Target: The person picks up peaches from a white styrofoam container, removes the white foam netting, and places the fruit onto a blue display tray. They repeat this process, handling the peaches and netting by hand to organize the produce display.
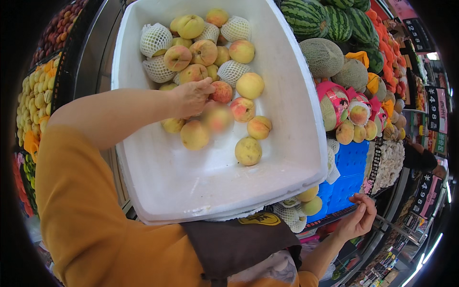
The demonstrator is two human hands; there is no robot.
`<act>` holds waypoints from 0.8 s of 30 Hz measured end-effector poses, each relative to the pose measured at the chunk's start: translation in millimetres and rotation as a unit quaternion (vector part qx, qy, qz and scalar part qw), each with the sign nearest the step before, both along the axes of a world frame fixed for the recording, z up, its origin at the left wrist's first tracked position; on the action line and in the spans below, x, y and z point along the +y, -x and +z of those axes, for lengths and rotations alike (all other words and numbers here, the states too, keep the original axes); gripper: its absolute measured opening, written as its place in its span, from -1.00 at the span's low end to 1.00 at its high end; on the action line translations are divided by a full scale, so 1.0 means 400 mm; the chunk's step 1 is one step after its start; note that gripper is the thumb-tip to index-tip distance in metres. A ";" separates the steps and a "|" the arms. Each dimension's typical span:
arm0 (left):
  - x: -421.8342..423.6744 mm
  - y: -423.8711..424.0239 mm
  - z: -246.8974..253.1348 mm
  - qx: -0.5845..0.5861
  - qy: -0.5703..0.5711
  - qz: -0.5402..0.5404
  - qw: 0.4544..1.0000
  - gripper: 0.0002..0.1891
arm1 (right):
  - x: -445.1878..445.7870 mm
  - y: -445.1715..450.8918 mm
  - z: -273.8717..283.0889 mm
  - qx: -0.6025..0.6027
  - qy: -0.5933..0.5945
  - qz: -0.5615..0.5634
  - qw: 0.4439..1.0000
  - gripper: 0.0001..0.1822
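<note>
My left hand [193, 97] is inside a white foam box [172, 201], its fingers bent beside a red peach [221, 92]; whether it grips a fruit is hidden. Just below the fingers, a yellow-red peach [217, 117] looks blurred. Bare peaches and peaches in white foam nets [156, 39] are heaped at the box's far end. Several loose ones lie nearer, with a yellow peach [248, 151] closest to the bare floor of the box. Outside the box at lower right, my right hand [358, 219] is raised with curled fingers, thumb apart, holding nothing.
Right of the box are watermelons [304, 18], netted melons [321, 57], more peaches [345, 132] and a blue crate surface [346, 161]. Yellow fruit [36, 93] fills a display at left. A person in dark clothing [419, 156] is at the far right. A black rail edges the right display.
</note>
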State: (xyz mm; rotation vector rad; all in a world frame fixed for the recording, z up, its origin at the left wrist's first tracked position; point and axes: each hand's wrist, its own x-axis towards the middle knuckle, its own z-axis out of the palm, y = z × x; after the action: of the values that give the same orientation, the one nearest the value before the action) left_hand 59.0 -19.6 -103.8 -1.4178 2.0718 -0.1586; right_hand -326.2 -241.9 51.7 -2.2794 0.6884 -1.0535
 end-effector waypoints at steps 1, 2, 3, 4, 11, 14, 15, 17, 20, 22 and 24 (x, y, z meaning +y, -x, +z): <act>-0.002 -0.002 -0.001 0.006 0.002 0.001 1.000 -0.76 | 0.002 -0.010 0.001 -0.004 0.005 0.008 1.000 -0.82; -0.004 -0.005 -0.002 0.027 -0.017 0.011 0.999 -0.67 | 0.004 -0.018 0.001 -0.008 0.009 0.016 1.000 -0.82; -0.012 -0.008 0.011 0.048 -0.036 0.020 0.998 -0.55 | 0.007 -0.025 -0.001 -0.006 0.006 0.019 1.000 -0.82; -0.017 -0.009 0.019 0.068 -0.055 0.028 0.996 -0.43 | 0.010 -0.031 -0.003 -0.004 0.003 0.023 1.000 -0.82; -0.012 -0.012 0.047 0.169 -0.020 0.103 0.980 -0.33 | 0.021 -0.046 0.002 -0.014 0.006 0.042 0.999 -0.82; -0.039 -0.003 0.115 0.247 -0.015 0.190 0.950 -0.30 | 0.022 -0.052 0.015 -0.020 0.012 0.058 0.998 -0.81; -0.048 0.005 0.152 0.264 0.028 0.214 0.940 -0.29 | 0.023 -0.059 0.025 -0.020 0.005 0.074 0.997 -0.81; -0.061 0.022 0.219 0.363 0.165 0.261 0.879 -0.28 | 0.026 -0.087 0.042 -0.020 -0.011 0.104 0.994 -0.83; -0.107 0.079 0.319 0.546 0.332 0.259 0.724 -0.26 | 0.022 -0.182 0.055 -0.068 -0.139 0.146 0.977 -0.53; -0.160 0.143 0.359 0.647 0.389 0.211 0.621 -0.25 | 0.058 -0.315 0.070 -0.136 -0.309 0.230 0.913 -0.22; -0.220 0.198 0.373 0.725 0.402 0.123 0.545 -0.24 | 0.092 -0.394 0.095 -0.130 -0.450 0.239 0.851 0.07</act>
State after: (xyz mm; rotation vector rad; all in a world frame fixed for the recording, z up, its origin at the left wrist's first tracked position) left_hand -20.0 -107.6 45.4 -3.1185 3.1440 0.4417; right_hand -168.7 -205.1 89.5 -1.3394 0.3442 -0.5789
